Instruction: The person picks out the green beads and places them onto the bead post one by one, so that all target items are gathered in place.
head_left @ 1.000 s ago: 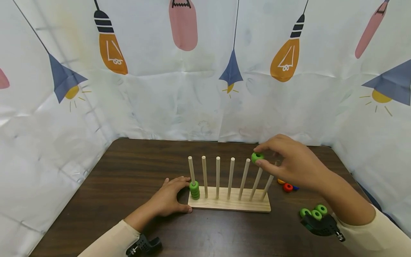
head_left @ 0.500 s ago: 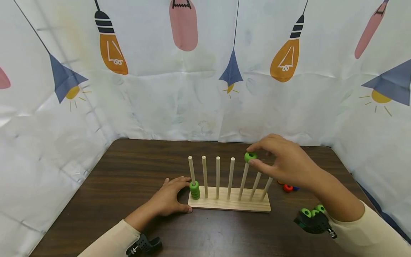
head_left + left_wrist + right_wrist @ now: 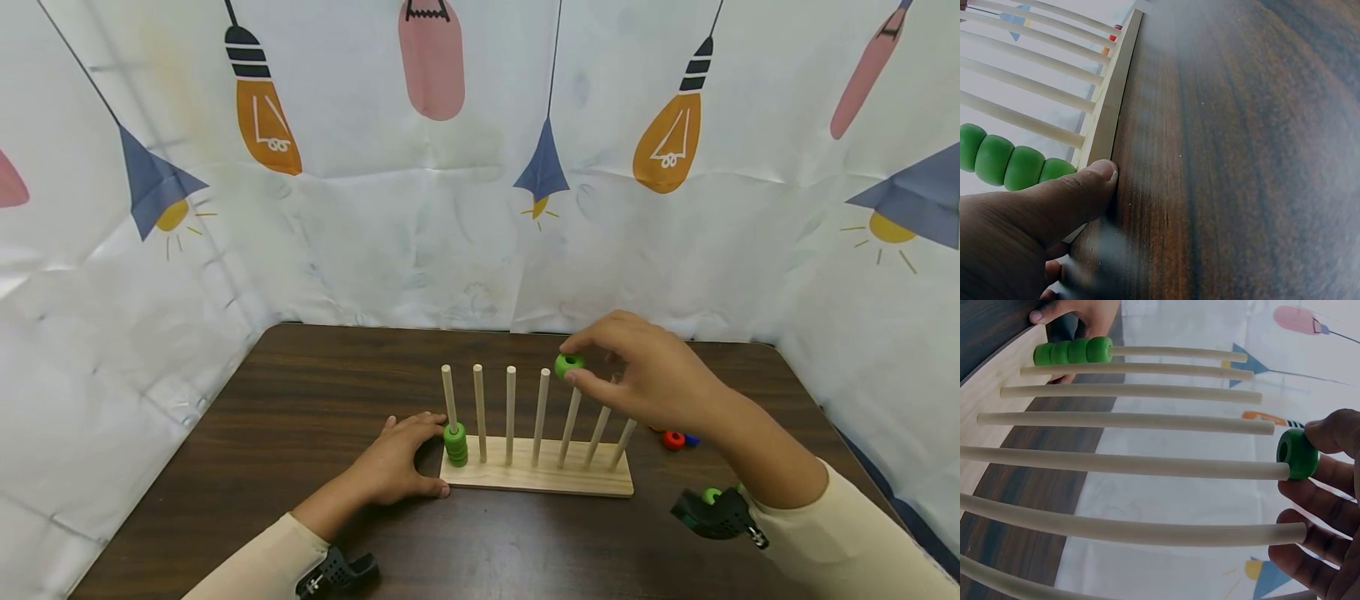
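A wooden peg stand (image 3: 525,477) with several upright pegs stands on the dark table. On its leftmost peg several green beads (image 3: 455,446) are stacked down to the base. My left hand (image 3: 397,462) grips the left end of the base, and in the left wrist view its thumb (image 3: 1088,184) lies against the front edge. Between thumb and fingers my right hand (image 3: 652,371) pinches one green bead (image 3: 567,365), held at the top of the third peg from the right. The right wrist view has this bead (image 3: 1300,455) right by the peg's tip, its hole facing the pegs.
Loose green beads (image 3: 711,496) lie at the right, mostly hidden by the black wrist camera (image 3: 712,515). Behind the right forearm sit a red bead (image 3: 672,441) and a blue bead (image 3: 692,441). A printed white curtain (image 3: 480,250) hangs behind the table (image 3: 337,367).
My right hand has carried the green bead leftward along the peg tops, from near the second peg from the right to the third. The left hand and peg stand have stayed put.
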Motion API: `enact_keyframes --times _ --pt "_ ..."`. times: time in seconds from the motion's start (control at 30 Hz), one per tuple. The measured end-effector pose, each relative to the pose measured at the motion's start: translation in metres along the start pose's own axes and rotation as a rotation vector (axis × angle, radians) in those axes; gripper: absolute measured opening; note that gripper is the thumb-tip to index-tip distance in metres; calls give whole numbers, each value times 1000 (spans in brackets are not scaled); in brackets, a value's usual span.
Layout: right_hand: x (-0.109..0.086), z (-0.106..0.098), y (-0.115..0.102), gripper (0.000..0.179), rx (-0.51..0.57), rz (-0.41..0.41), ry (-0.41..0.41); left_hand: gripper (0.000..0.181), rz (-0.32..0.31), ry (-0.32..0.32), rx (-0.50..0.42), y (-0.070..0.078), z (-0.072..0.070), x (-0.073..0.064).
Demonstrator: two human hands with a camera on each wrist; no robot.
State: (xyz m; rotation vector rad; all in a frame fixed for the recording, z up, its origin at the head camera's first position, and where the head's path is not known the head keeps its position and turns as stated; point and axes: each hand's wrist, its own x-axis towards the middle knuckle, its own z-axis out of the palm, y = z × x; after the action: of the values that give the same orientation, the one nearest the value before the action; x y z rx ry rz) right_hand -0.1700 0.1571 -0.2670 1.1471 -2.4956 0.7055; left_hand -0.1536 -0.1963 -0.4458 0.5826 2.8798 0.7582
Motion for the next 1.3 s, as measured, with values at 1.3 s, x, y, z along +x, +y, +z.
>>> enact_keyframes --times 1.3 --pt "25 19 -11 22 45 -30 -27 79 22 7 -18 -2 1 1"
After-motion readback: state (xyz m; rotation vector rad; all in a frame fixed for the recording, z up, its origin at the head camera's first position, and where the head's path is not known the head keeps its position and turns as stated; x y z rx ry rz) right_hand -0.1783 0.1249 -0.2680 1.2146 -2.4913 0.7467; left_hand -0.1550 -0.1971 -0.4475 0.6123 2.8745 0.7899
